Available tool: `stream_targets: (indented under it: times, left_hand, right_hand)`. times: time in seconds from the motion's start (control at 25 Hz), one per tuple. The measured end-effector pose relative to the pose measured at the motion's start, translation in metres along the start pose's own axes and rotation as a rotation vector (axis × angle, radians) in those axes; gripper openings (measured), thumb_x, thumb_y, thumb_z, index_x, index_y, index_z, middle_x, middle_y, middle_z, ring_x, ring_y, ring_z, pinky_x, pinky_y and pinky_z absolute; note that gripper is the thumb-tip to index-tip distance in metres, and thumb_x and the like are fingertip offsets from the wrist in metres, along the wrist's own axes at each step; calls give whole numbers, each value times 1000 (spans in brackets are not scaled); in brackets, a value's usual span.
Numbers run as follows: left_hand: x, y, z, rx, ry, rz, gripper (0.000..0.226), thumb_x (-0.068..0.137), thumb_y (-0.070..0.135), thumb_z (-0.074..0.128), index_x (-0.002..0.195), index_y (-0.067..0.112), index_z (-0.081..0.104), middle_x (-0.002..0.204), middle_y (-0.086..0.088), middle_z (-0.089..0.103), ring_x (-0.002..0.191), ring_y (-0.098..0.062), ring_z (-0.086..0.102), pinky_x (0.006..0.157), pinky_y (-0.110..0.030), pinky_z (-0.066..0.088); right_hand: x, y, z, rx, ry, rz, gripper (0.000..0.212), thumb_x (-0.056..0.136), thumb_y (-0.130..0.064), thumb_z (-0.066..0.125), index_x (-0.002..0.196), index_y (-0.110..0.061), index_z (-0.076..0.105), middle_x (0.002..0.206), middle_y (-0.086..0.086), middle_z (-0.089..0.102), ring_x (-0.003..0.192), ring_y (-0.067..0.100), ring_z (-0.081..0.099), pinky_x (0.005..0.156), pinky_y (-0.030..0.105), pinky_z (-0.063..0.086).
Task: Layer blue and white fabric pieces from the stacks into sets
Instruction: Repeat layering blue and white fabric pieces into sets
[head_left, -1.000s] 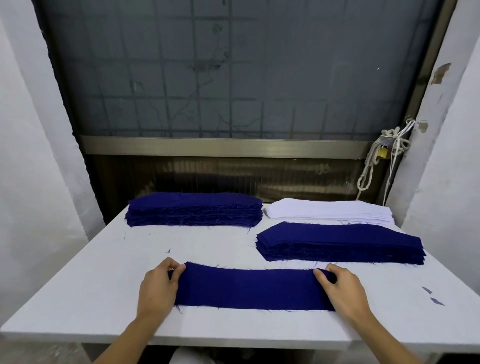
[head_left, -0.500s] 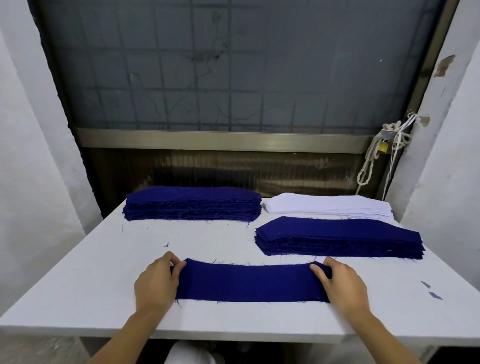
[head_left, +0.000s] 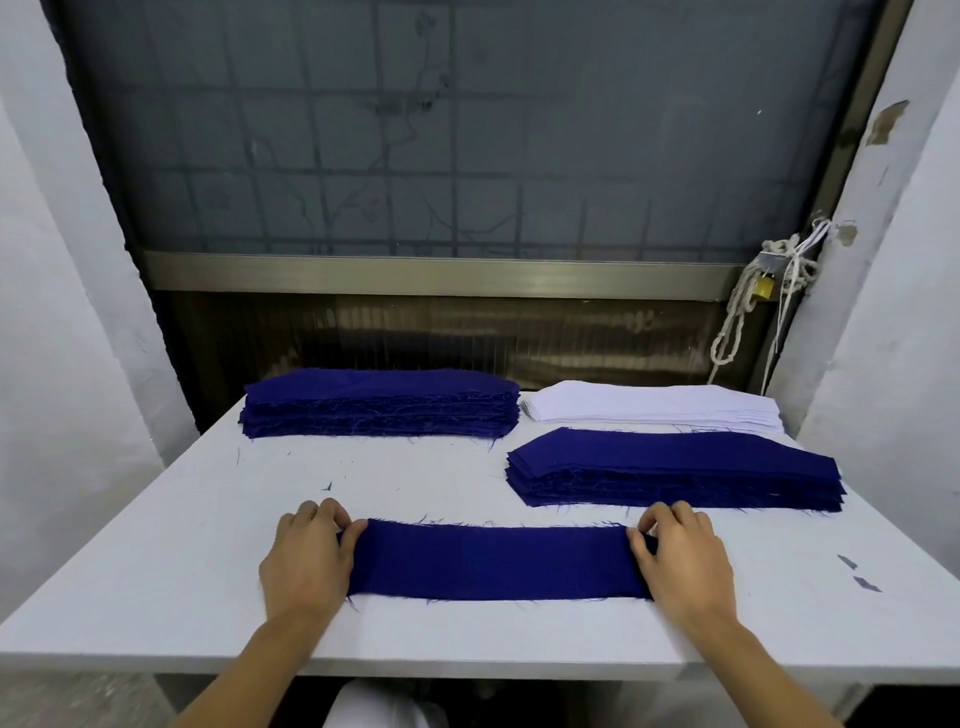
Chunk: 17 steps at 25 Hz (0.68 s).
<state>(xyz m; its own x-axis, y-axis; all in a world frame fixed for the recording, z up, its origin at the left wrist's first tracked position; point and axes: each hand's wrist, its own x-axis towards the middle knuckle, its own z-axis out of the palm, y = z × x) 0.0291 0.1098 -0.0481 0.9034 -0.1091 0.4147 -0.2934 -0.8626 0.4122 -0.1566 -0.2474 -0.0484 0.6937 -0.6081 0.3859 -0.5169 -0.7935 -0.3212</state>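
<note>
A single blue piece lies flat along the lower centre of the frame, near the front edge of the white table, with frayed threads along its long sides. The left grip is curled over the piece's left end and the right grip over its right end. On each, the fingers are bent and close on the upper corner of the cloth, nearly shut, with nothing else held. Above, in the middle of the frame, sit three stacks: a thick blue stack at centre left, a white stack at centre right against the back, and a lower blue stack just in front of the white one. The step in hand looks like squaring the bottom layer of a set and pulling it smooth between the two ends. If so, the next move calls for letting go of the corners without dragging the piece askew, then reaching to the white stack, peeling off one sheet only, and laying it edge to edge on the blue piece. Thin sheets may cling together, so the top one needs separating cleanly.
</note>
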Motion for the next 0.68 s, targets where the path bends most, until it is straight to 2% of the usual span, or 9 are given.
stream_targets:
  times: [0.16,0.28,0.4,0.52,0.6,0.68]
  left_hand:
    - [3,-2,-2,-79,-44,-54,30,95,48,62,104,20,68,109,1,63,102,-23,54,82,-39,50]
    - [1,-7,-9,-22,-171,-1,45,90,64,59,114,26,60,115,7,58,109,-18,52,88,-37,50]
    - [12,-16,-25,141,-352,94,56,84,80,51,104,28,54,102,12,59,97,-12,54,83,-31,51]
    - [23,-16,-34,155,-474,88,61,86,77,51,81,17,60,76,6,64,71,-12,61,67,-28,51]
    - [25,-13,-32,80,-523,96,55,89,68,59,75,15,59,71,4,63,64,-10,58,62,-27,46]
    - [29,-12,-34,-124,-603,91,43,92,50,69,71,16,55,64,6,59,60,-9,53,60,-26,40]
  right_hand:
    - [2,0,-1,-16,5,18,21,99,-45,55,101,-25,63,104,-5,62,98,16,53,83,33,49]
    - [-1,4,-5,3,-15,74,33,97,-54,51,109,-27,66,111,-7,62,104,16,53,89,34,47]
    - [-5,13,-10,-125,-110,65,50,89,-73,47,117,-34,61,116,-12,59,112,14,50,93,34,43]
    - [-9,20,-16,-182,-165,42,58,88,-79,41,113,-32,63,111,-14,59,109,12,50,91,32,42]
    - [-9,20,-20,-152,-196,6,51,92,-73,43,107,-30,65,105,-15,55,104,10,49,88,30,41]
    - [-8,20,-27,16,-244,-45,31,94,-61,55,96,-31,60,91,-18,56,91,7,53,76,25,43]
